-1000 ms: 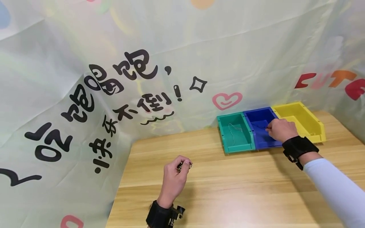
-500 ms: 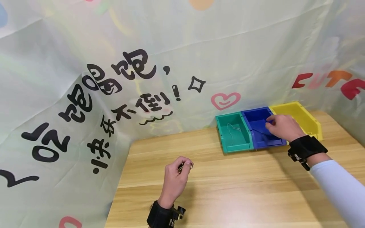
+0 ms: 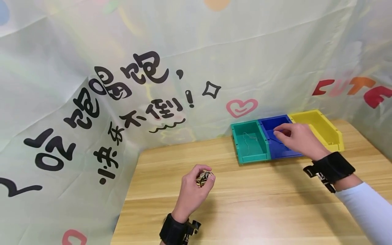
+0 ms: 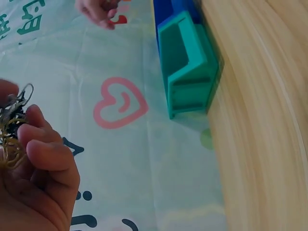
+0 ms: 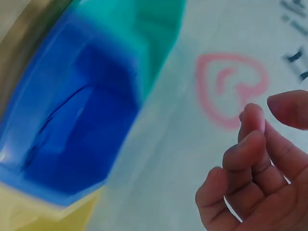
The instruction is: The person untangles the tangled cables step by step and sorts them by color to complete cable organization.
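While the left hand (image 3: 193, 192) holds a tangled bundle (image 3: 204, 179) of dark, pale and yellow strands above the bench (image 3: 171, 170), the right hand (image 3: 298, 136), fingers loosely curved and gripping nothing, hovers by the blue bin (image 3: 284, 154). Inside that bin: one dark strand (image 5: 48, 117). Handling advice: pinch one loose end, draw gently against the bundle's grip, release low within a bin. Writing on backdrop (image 3: 269, 51): "吃饱喝饱,快乐不倒!"; further right, "CUTE" (image 3: 359, 82). Brand: none legible.
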Motion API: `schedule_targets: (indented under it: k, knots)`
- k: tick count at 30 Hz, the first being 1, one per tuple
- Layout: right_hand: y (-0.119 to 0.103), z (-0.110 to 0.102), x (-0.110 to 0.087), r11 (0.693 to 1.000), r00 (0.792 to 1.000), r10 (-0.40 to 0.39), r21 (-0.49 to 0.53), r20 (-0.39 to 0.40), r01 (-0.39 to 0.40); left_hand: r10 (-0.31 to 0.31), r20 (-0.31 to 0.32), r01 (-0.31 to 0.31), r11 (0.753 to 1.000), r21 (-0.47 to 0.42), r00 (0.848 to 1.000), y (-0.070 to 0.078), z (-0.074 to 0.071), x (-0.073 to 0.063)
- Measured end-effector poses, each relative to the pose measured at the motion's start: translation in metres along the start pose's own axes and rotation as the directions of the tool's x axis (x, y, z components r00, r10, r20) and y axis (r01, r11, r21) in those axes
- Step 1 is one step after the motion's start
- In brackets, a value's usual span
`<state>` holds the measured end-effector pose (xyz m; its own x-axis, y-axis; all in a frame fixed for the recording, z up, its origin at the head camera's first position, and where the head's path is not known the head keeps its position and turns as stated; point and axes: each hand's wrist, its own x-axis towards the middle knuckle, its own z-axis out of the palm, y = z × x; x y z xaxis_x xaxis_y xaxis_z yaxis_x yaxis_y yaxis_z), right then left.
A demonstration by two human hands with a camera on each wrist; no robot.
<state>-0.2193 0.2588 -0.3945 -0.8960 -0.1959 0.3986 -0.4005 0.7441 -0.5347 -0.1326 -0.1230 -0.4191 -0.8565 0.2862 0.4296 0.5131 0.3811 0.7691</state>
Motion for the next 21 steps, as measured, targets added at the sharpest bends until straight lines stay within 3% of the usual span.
schedule_targets:
  k: [5,11,17,21]
  knots:
    - [-0.043,0.011,-0.005,0.991,0.992,-0.125,0.052,0.02,0.123,0.008,0.0,-0.008,1.0,0.008,1.0,0.003,0.002,0.001]
    - [-0.089,0.025,-0.009,0.949,0.955,-0.293,0.137,0.055,0.283,0.026,-0.016,-0.025,0.998,0.06,1.0,0.009,0.004,0.004]
    - [-0.121,0.04,-0.015,0.888,0.904,-0.405,0.295,0.136,0.353,0.056,0.006,-0.056,0.998,-0.014,0.998,0.014,0.007,0.005]
    - [-0.131,0.051,-0.018,0.862,0.869,-0.443,0.372,0.221,0.344,0.079,0.023,-0.078,0.995,-0.067,0.997,0.017,0.008,0.007]
